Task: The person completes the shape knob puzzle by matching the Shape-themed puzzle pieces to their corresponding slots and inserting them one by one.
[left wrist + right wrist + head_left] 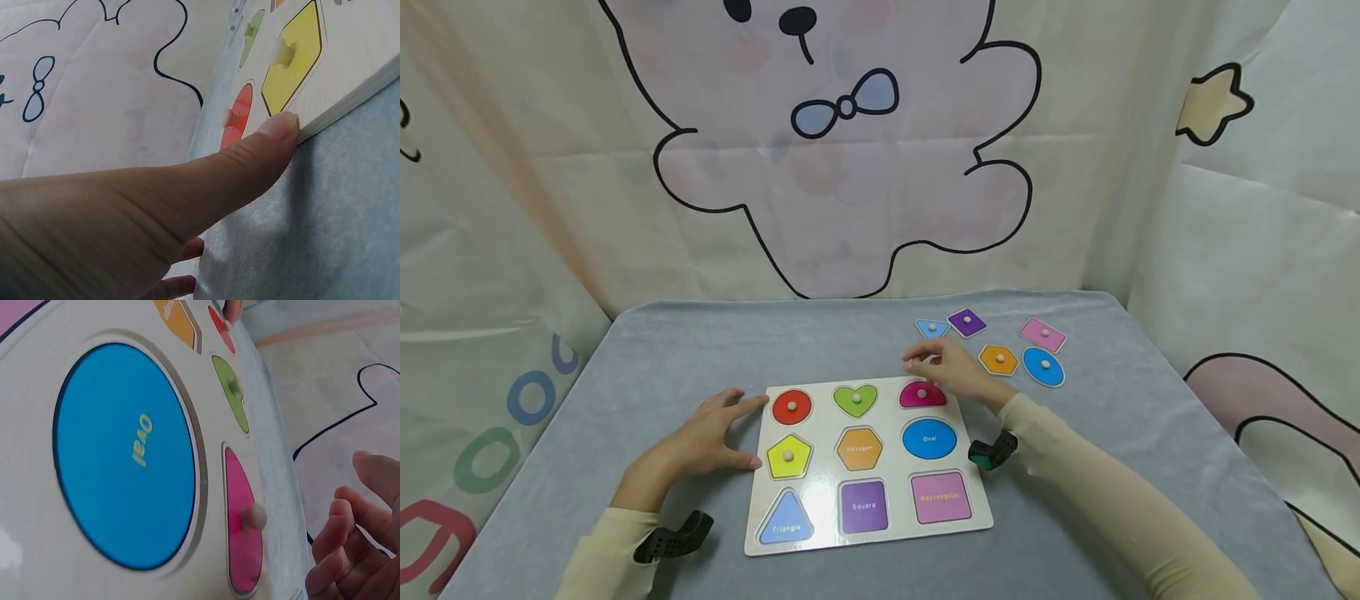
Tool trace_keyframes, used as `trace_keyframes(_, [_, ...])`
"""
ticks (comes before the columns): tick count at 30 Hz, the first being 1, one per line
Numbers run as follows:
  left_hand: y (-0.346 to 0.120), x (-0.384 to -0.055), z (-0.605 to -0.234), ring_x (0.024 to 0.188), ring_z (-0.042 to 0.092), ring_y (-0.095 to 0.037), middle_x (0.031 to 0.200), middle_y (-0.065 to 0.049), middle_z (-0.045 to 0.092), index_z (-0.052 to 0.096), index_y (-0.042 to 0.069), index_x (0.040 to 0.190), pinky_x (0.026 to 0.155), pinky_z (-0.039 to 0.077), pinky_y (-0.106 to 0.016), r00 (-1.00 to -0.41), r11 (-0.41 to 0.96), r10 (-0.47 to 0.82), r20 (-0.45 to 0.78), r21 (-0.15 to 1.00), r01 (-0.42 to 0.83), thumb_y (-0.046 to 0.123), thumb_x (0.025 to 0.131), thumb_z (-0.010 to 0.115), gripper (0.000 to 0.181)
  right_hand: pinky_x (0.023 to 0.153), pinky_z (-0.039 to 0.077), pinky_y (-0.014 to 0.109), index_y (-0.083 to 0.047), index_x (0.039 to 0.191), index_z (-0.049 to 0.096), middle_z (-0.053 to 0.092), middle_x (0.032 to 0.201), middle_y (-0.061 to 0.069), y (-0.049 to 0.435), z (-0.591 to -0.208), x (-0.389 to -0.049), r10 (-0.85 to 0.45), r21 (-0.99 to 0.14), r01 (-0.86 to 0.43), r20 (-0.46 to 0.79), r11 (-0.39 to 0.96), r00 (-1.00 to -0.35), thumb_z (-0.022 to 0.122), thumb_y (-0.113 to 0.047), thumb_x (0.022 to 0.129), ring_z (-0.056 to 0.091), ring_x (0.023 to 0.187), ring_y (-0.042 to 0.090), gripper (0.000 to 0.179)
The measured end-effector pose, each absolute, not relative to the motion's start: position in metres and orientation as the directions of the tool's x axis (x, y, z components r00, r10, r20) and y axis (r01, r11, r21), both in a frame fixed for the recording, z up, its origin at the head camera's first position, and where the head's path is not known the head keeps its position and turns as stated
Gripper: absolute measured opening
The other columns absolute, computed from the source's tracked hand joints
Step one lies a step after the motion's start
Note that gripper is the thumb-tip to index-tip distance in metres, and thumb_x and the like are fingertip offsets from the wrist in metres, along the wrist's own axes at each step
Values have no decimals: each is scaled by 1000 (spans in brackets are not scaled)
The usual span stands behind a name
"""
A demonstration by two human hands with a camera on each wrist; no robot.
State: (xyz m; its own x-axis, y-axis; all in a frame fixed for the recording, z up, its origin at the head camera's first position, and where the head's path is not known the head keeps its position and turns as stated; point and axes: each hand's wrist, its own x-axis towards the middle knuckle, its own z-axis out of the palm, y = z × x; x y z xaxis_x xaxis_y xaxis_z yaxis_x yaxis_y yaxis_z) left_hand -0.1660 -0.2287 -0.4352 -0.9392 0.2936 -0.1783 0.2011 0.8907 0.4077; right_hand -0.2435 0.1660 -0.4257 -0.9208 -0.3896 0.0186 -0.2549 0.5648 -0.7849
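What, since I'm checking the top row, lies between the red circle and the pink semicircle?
The green heart lies between them on the board, as the head view shows.

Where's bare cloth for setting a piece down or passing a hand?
Bare cloth lies beyond the board, left of the right hand; another patch lies between the right sleeve and the cloth's right edge. It's crowded beyond the right hand, where five loose pieces cluster, and at the board's left edge, which the left hand touches.
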Motion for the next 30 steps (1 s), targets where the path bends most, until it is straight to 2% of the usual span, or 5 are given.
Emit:
trace_keyframes(4, [-229,-167,-435,140,31,-56,156,-30,34,47,22,152,104,38,-75,-939,891,295,-178,407,203,47,66,92,100,70,55,26,1,120,70,69,108,15,175,-429,-248,-366,-802,-239,27,548,-930,68,-18,97,60,87,22,30])
trace_keyframes(12, [-229,-167,-435,140,30,-57,156,-31,34,47,22,152,104,37,-76,-937,893,294,-187,404,200,47,66,91,100,70,56,27,0,122,70,68,109,17,197,-430,-251,-324,-812,-197,10,549,-946,67,-19,98,60,85,24,31])
trace_keyframes(23, [-230,-168,-435,141,30,-56,156,-30,34,46,21,153,106,36,-76,-935,893,294,-198,406,195,48,67,91,100,60,51,25,2,121,69,67,103,18,236,-425,-253,-264,-781,-175,14,599,-965,67,-24,99,57,69,20,34])
trace_keyframes(30, [-231,-168,-436,141,31,-55,156,-30,35,46,20,153,107,36,-75,-934,889,300,-195,412,200,47,68,90,99,59,51,23,3,124,67,63,95,23,253,-430,-250,-219,-797,-134,1,589,-976,64,-25,101,57,71,22,37])
